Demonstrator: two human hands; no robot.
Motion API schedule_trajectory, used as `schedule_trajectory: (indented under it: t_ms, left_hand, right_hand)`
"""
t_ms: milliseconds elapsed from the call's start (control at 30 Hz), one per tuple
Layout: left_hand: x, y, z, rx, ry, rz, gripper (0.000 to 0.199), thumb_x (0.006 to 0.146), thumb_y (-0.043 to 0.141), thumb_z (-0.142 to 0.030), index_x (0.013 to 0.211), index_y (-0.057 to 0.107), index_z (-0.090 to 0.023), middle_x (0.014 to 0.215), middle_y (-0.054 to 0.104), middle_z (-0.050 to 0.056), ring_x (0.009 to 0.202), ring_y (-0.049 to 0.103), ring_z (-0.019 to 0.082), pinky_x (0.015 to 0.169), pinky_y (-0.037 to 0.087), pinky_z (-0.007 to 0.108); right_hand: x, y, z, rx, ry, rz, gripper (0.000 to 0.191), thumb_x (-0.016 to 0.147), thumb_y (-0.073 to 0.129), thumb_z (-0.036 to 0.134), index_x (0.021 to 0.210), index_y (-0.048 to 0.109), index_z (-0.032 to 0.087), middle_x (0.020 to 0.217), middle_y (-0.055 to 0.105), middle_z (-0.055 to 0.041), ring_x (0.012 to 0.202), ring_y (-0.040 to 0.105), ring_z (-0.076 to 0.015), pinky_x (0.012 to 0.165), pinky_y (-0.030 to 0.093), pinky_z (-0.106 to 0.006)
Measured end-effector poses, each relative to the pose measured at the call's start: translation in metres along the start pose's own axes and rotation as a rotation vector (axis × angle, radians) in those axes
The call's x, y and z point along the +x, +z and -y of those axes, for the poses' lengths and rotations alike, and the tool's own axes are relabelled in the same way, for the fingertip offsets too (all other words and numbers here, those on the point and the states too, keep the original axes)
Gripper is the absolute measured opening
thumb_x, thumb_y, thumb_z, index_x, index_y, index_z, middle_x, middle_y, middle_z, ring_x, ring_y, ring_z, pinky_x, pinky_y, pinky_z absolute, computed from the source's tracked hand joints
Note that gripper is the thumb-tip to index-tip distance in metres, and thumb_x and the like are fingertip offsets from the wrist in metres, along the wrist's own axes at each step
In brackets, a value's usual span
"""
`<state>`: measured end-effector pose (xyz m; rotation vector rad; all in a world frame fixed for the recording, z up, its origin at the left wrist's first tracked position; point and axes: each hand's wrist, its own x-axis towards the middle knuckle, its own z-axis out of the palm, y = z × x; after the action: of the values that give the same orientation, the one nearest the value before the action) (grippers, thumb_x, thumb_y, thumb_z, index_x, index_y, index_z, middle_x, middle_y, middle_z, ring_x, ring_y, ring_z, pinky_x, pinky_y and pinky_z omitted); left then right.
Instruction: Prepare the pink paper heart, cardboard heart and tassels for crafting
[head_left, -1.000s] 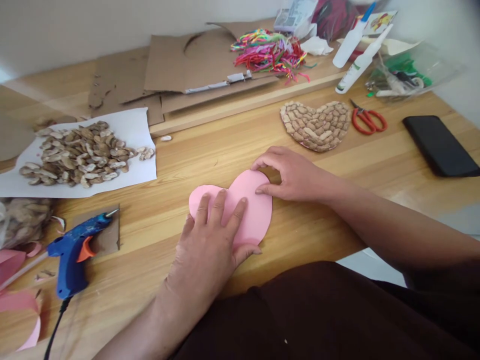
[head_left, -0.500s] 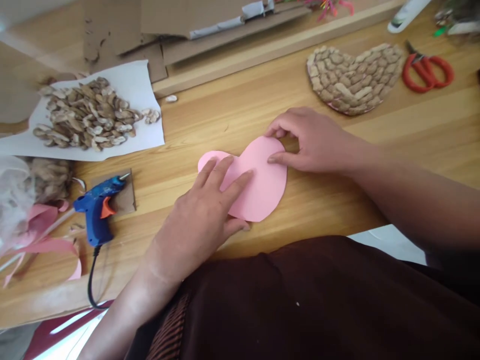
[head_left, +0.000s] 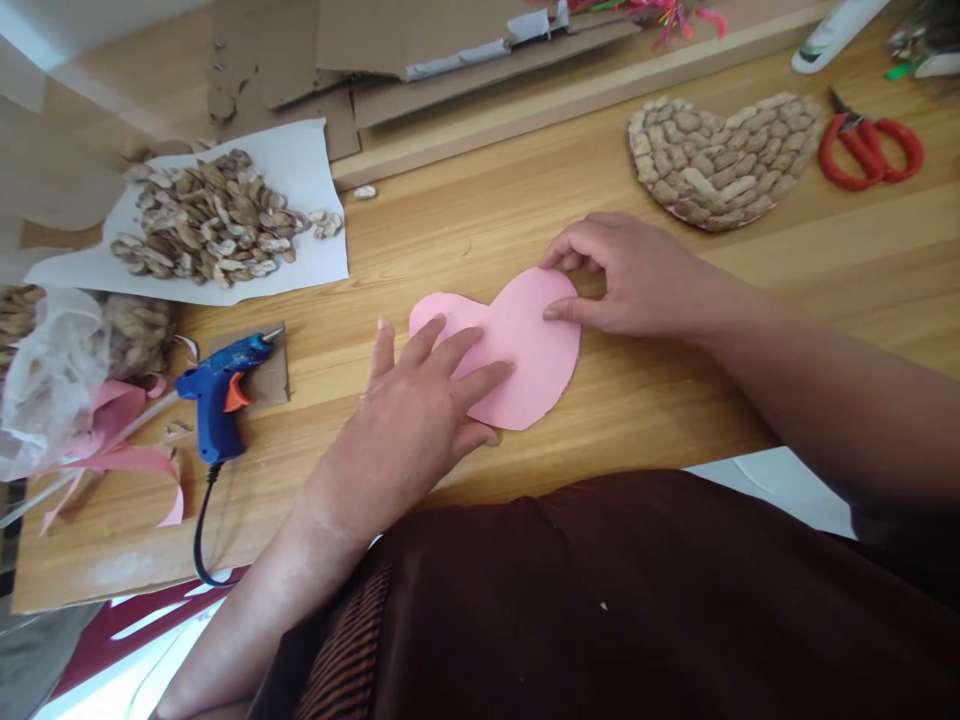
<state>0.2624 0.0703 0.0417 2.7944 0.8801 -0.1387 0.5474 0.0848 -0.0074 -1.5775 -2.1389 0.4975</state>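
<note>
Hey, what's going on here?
Someone has both bare hands on a pink heart lying on the wooden table. The left hand is spread over its left part; the right hand touches its upper right edge. Farther back on the right lies a heart covered with peanut shells, beside red-handled scissors. On the left are a blue glue gun and loose shells on white paper.

We hold our left hand (head_left: 409, 405) palm down over the lower left of the pink heart (head_left: 536, 345), three fingers (head_left: 484, 383) spread on it, little finger out beyond its left edge, thumb by its lower edge. Our right hand (head_left: 615, 275) curls at its right lobe, thumb and forefinger apart, right forearm (head_left: 795, 350) slanting away rightward.
</note>
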Motion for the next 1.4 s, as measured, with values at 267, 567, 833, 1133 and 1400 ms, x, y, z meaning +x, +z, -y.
schedule_trajectory:
  t_ms: [267,567,833,1133,1400]
  left_hand:
    - [-0.002,0.007,-0.001,-0.050,0.052,-0.055,0.044,0.092,0.073,-0.039,0.133,0.067,-0.026,0.148,0.057,0.013,0.136,0.053,0.033,0.108,0.052,0.051]
    - [-0.005,0.022,-0.002,-0.148,0.183,-0.164,0.020,0.101,0.060,-0.027,0.118,0.071,-0.022,0.135,0.066,0.011,0.126,0.060,0.028,0.103,0.055,0.045]
    - [-0.005,0.027,-0.006,-0.172,0.195,-0.200,0.018,0.102,0.058,-0.027,0.115,0.070,-0.023,0.132,0.068,0.010,0.124,0.060,0.026,0.101,0.054,0.044]
    - [-0.011,0.025,0.001,-0.235,0.179,-0.192,0.023,0.099,0.064,-0.026,0.121,0.068,-0.021,0.136,0.066,0.012,0.126,0.060,0.027,0.102,0.053,0.045]
    - [-0.024,0.034,0.010,-0.209,0.091,-0.369,0.028,0.095,0.069,-0.019,0.123,0.067,-0.021,0.143,0.059,0.016,0.135,0.055,0.032,0.108,0.050,0.054]
  right_hand:
    - [0.000,0.001,-0.001,0.028,0.012,-0.005,0.043,0.075,0.080,0.051,0.110,0.071,0.026,0.100,0.069,-0.0075,0.096,0.062,-0.0321,0.091,0.048,-0.050]
    - [0.000,0.002,-0.002,0.021,-0.005,-0.014,0.043,0.077,0.078,0.052,0.107,0.071,0.023,0.099,0.069,-0.0076,0.095,0.061,-0.0290,0.088,0.047,-0.045]
    - [0.001,0.001,-0.001,0.014,-0.010,0.003,0.043,0.076,0.078,0.051,0.108,0.071,0.023,0.101,0.071,-0.0068,0.097,0.062,-0.0295,0.089,0.045,-0.044]
    - [0.002,0.002,-0.002,0.016,-0.008,-0.010,0.041,0.075,0.079,0.048,0.105,0.070,0.022,0.099,0.069,-0.0077,0.094,0.061,-0.0284,0.087,0.046,-0.043]
    - [0.003,0.005,-0.005,0.046,0.026,-0.013,0.042,0.071,0.082,0.048,0.104,0.070,0.025,0.101,0.069,-0.0079,0.093,0.061,-0.0297,0.086,0.045,-0.044]
